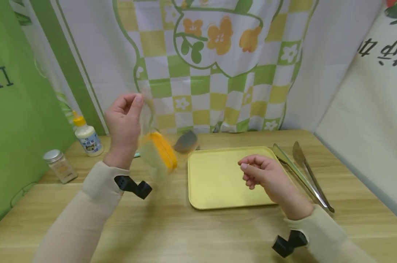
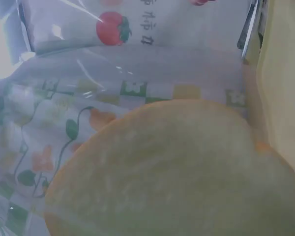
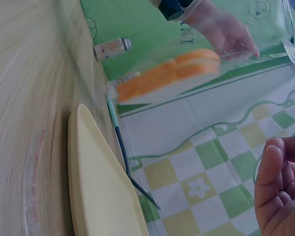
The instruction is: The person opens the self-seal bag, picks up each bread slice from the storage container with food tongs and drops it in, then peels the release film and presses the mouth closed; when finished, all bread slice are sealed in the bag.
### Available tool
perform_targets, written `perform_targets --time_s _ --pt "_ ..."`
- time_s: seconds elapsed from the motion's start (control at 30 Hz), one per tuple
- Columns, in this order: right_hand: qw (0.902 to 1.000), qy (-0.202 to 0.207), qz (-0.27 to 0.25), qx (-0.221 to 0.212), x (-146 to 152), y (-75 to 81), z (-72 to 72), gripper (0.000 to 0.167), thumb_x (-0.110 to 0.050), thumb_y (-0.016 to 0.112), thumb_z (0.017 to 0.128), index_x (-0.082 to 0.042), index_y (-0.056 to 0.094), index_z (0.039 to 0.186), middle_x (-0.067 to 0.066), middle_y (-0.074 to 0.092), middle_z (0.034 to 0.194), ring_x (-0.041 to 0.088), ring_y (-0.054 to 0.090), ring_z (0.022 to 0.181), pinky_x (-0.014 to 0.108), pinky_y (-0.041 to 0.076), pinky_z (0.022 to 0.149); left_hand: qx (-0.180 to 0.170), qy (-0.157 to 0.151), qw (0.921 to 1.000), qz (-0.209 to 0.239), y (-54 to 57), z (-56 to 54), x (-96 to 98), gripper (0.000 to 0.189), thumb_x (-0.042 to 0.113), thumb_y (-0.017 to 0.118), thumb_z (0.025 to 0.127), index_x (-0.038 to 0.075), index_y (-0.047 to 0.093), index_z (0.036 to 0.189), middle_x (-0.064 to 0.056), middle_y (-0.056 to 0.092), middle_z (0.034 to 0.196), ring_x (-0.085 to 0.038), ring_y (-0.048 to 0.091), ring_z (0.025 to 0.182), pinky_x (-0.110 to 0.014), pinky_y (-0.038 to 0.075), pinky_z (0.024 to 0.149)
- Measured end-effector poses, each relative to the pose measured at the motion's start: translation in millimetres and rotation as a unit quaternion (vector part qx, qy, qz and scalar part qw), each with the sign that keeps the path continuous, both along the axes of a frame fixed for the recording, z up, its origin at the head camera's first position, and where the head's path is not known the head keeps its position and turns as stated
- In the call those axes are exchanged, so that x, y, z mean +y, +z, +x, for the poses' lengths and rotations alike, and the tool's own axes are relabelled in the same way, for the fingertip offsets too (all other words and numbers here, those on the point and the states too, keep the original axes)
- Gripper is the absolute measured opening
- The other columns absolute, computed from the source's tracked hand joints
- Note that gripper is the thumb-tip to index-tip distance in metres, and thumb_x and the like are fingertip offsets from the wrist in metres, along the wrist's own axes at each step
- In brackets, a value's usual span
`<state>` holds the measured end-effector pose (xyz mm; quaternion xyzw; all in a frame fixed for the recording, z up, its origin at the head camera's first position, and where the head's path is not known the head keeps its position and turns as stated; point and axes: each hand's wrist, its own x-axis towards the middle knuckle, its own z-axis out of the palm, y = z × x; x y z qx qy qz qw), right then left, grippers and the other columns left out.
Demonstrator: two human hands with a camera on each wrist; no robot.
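Note:
Raised at the left, my left hand [image 1: 124,118] pinches the top of a clear plastic bag [image 1: 148,109] between thumb and fingers. Inside the bag hang bread slices [image 1: 163,150] with orange-brown crusts, blurred and tilted above the table. The left wrist view is filled by the pale face of one bread slice [image 2: 172,172] behind the clear film. My right hand [image 1: 262,175] hovers over the yellow tray [image 1: 214,182], fingers loosely curled, thumb tip close to the index finger, and nothing shows between them.
A spatula [image 1: 186,141] with a dark blade lies behind the tray's left corner. Metal tongs [image 1: 311,175] lie to the tray's right. On the left stand a yellow-capped squeeze bottle [image 1: 89,140] and a silver-lidded jar [image 1: 61,168]. Printed curtains enclose the table.

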<state>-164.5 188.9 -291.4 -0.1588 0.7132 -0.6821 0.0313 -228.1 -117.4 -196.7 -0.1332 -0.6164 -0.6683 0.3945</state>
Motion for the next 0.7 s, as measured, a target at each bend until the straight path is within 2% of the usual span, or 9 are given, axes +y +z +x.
perform_targets --time_s 0.1,0.17,0.2,0.37,0.47,0.57,0.7 --pt "0.9997 0.011 -0.01 0.018 -5.0 -1.0 0.6 0.011 -0.006 0.054 0.092 -0.012 0.06 0.098 -0.002 0.06 0.073 0.007 0.057 0.06 0.023 0.051 0.055 0.026 -0.003 0.9995 -0.016 3.1 5.9 4.6 0.011 0.011 0.064 0.088 0.013 0.068 0.079 0.002 0.064 0.079 -0.011 0.054 0.072 -0.022 0.043 0.067" --pt "0.9992 0.012 -0.021 0.033 -7.9 -1.0 0.7 0.016 -0.004 0.055 0.091 -0.01 0.058 0.105 -0.002 0.062 0.08 0.008 0.061 0.068 0.023 0.052 0.061 0.044 -0.006 0.9986 -0.027 5.3 9.0 8.0 0.009 0.01 0.064 0.087 0.01 0.069 0.08 0.002 0.064 0.078 -0.01 0.053 0.07 -0.021 0.043 0.065" --pt "0.9988 0.012 -0.025 0.04 -9.4 -0.6 0.6 0.021 -0.002 0.055 0.091 -0.009 0.056 0.11 -0.001 0.062 0.084 0.009 0.062 0.074 0.023 0.053 0.065 0.05 -0.007 0.9983 -0.031 6.4 10.5 10.0 0.009 0.009 0.064 0.087 0.005 0.069 0.081 0.002 0.064 0.077 -0.009 0.052 0.069 -0.021 0.043 0.064" --pt "0.9954 0.017 -0.039 0.086 -17.9 -0.9 0.2 0.053 0.005 0.063 0.083 0.001 0.041 0.132 0.002 0.056 0.11 0.011 0.057 0.101 0.022 0.049 0.086 0.046 0.0 0.9964 -0.071 7.4 20.8 18.8 0.019 0.009 0.063 0.088 -0.009 0.065 0.084 0.007 0.061 0.073 -0.008 0.046 0.061 -0.019 0.038 0.057" --pt "0.9951 0.009 -0.042 0.09 -24.8 -0.4 -3.3 0.062 0.003 0.063 0.083 0.005 0.033 0.137 0.003 0.051 0.119 0.012 0.053 0.109 0.021 0.046 0.09 0.05 -0.009 0.9937 -0.1 4.2 26.7 21.5 0.019 0.008 0.062 0.088 -0.01 0.064 0.084 0.008 0.06 0.074 -0.008 0.045 0.059 -0.019 0.038 0.055" --pt "0.9952 -0.007 -0.06 0.077 -32.0 2.5 -11.2 0.055 -0.002 0.06 0.087 0.003 0.035 0.136 0.003 0.051 0.118 0.012 0.051 0.11 0.02 0.045 0.09 0.065 -0.023 0.9909 -0.116 0.8 31.4 23.3 0.016 0.006 0.062 0.088 -0.01 0.064 0.085 0.008 0.06 0.076 -0.01 0.045 0.06 -0.02 0.038 0.055" --pt "0.9894 -0.019 -0.111 0.091 -40.3 6.7 -18.7 0.022 -0.004 0.056 0.091 -0.006 0.057 0.112 -0.003 0.059 0.103 0.01 0.056 0.098 0.021 0.046 0.087 0.078 -0.033 0.9875 -0.133 -2.7 37.0 26.1 0.015 0.005 0.061 0.088 -0.01 0.065 0.085 0.012 0.058 0.075 -0.01 0.043 0.06 -0.02 0.037 0.055"
